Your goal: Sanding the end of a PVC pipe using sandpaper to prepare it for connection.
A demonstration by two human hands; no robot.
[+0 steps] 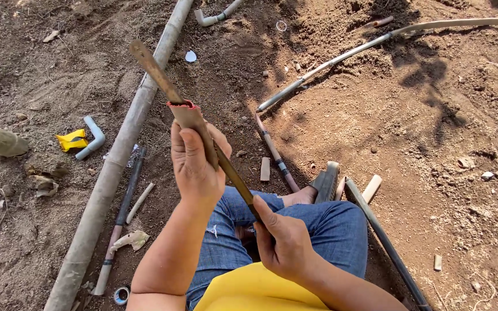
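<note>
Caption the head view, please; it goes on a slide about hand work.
Seated on bare soil among pipes, the left hand grips a short pipe piece while the right hand runs a long blade through it.

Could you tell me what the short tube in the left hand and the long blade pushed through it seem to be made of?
The short tube looks like plastic pipe, dull brown with a ragged reddish cut rim. The long blade, gripped by the right hand, seems to be metal, flat, thin and rust-brown, though dirt may hide its finish. The left hand holds the tube.
</note>
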